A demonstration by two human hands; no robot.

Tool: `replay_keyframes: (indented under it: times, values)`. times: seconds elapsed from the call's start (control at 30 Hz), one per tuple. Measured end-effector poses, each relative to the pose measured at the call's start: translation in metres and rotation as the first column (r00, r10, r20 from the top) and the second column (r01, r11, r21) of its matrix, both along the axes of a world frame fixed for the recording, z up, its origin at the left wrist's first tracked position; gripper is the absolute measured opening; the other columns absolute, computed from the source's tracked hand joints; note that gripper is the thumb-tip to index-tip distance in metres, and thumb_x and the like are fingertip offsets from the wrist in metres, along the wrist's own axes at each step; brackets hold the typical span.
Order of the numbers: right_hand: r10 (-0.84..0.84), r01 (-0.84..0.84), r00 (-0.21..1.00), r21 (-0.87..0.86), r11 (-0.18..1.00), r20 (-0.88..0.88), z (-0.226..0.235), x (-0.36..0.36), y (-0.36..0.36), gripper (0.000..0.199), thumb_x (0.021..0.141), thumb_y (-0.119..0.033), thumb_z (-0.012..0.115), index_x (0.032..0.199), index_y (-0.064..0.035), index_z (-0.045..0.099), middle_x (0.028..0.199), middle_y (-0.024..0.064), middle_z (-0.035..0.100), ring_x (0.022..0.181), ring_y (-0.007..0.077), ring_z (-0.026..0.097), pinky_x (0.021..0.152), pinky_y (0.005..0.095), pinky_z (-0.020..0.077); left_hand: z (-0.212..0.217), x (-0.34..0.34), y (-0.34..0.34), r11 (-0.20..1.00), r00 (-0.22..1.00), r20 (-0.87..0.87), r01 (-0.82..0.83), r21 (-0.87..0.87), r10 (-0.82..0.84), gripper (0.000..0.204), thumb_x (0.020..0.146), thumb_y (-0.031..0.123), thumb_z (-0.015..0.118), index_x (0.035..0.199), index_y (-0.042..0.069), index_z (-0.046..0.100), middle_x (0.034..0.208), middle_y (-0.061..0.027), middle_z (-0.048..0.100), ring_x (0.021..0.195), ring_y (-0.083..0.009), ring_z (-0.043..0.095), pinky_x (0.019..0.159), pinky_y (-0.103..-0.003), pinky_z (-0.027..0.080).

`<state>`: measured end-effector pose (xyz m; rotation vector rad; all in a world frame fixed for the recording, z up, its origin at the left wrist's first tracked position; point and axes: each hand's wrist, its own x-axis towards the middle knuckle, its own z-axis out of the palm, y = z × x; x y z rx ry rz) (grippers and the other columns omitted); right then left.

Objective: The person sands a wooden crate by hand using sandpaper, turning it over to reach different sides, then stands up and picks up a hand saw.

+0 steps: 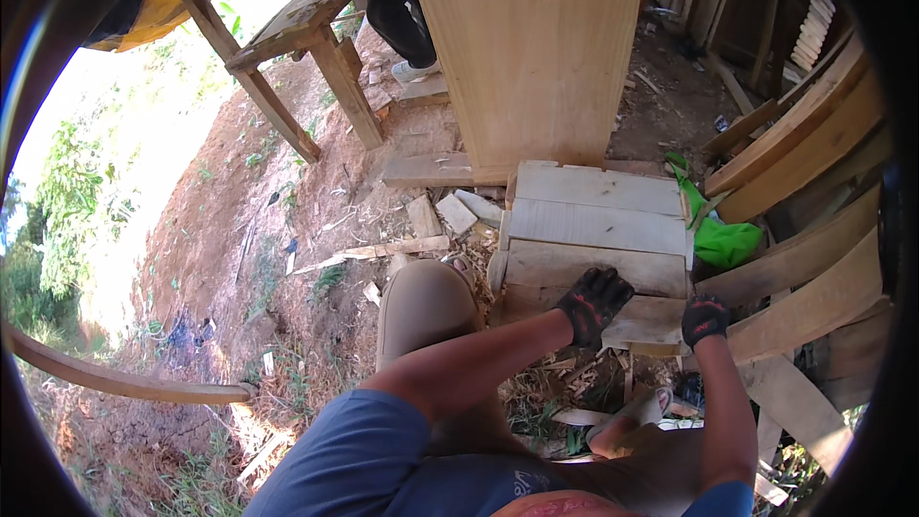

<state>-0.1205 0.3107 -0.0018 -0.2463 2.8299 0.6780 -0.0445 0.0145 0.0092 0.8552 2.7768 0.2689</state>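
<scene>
Pale, weathered wood makes up the slatted, roughly rectangular piece (pixel 601 222) in front of the person, its boards lying side by side across it; the two farther ones are greyish white, the nearer ones browner. The left hand (pixel 595 304), in a black glove with red marks, rests on the nearer boards of the slatted piece, its fingers loosely spread rather than closed. The right hand (pixel 706 320), gloved alike, is at the slatted piece's right edge near its closest corner, fingers bent; whether it grips that edge cannot be told.

A broad, smooth, honey-coloured wooden plank (pixel 536 67) extends away beyond the slatted piece's far edge. Just right of the slatted piece lies a crumpled bright green sheet (pixel 726 243), and farther right are stacked curved brown wooden boards (pixel 804 124). Near the slatted piece's left side, small pale wood offcuts (pixel 423 216) and shavings lie on the reddish earth, with the person's tan-trousered knee (pixel 426 302) closer in. Well beyond the slatted piece, to its left, a rough brown wooden bench (pixel 287 27) stands beside another person in black trousers (pixel 391 5). A curved, light-brown wooden rail (pixel 134 381) lies well left of the slatted piece.
</scene>
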Motion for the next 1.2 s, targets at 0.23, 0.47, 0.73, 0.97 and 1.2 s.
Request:
replay_keyframes:
  times: [0.23,0.47,0.73,0.97,1.2]
  values:
    - [0.008,-0.009,0.993,0.011,1.000,0.117,0.019,-0.005,-0.012,0.030,0.093,-0.024,0.057,0.113,-0.0132,0.076,0.125,0.0132,0.071,0.118,0.0325,0.067,0.100,0.0464,0.0521,-0.006,-0.002,-0.003,1.000,1.000,-0.014,-0.012,0.018,0.012,0.127,0.068,0.059,0.084,0.164,0.006,0.020,0.167,-0.0191,0.029,0.156,-0.0413,0.021,0.128,-0.055,0.013]
    - [0.110,-0.111,0.994,0.047,0.993,0.028,0.007,-0.002,0.016,0.027,0.092,-0.022,0.058,0.110,-0.0107,0.076,0.118,0.0152,0.072,0.111,0.0345,0.069,0.099,0.0453,0.0527,0.011,-0.001,0.002,0.998,1.000,0.004,0.028,-0.051,-0.028,0.112,0.077,0.056,0.074,0.164,0.008,0.024,0.169,-0.0164,0.028,0.157,-0.0401,0.021,0.127,-0.056,0.013]
    - [0.284,-0.279,0.958,0.118,0.953,-0.029,0.013,0.007,0.010,0.021,0.092,-0.019,0.060,0.104,-0.0098,0.075,0.106,0.0152,0.074,0.102,0.0340,0.071,0.087,0.0460,0.0566,-0.011,-0.011,0.008,0.996,1.000,0.019,0.006,-0.091,-0.004,0.099,0.079,0.054,0.070,0.163,0.017,0.032,0.170,-0.0093,0.028,0.158,-0.0332,0.022,0.126,-0.056,0.016]
    - [0.339,-0.327,0.939,0.157,0.932,-0.055,0.013,0.002,0.001,0.021,0.093,-0.017,0.058,0.099,-0.0064,0.075,0.100,0.0158,0.073,0.097,0.0343,0.072,0.084,0.0447,0.0570,-0.027,-0.024,0.017,0.989,0.996,0.022,-0.085,-0.117,0.089,0.076,0.088,0.046,0.066,0.157,0.028,0.041,0.164,0.0018,0.038,0.154,-0.0267,0.031,0.122,-0.052,0.024]
    - [0.382,-0.352,0.922,0.273,0.895,-0.066,0.014,0.003,0.004,0.023,0.095,-0.022,0.057,0.103,-0.0075,0.074,0.105,0.0153,0.072,0.097,0.0317,0.072,0.084,0.0428,0.0565,-0.009,-0.019,0.001,0.987,0.992,0.061,-0.098,-0.130,0.106,0.055,0.097,0.047,0.051,0.148,0.027,0.049,0.144,0.0055,0.053,0.143,-0.0198,0.044,0.117,-0.042,0.032]
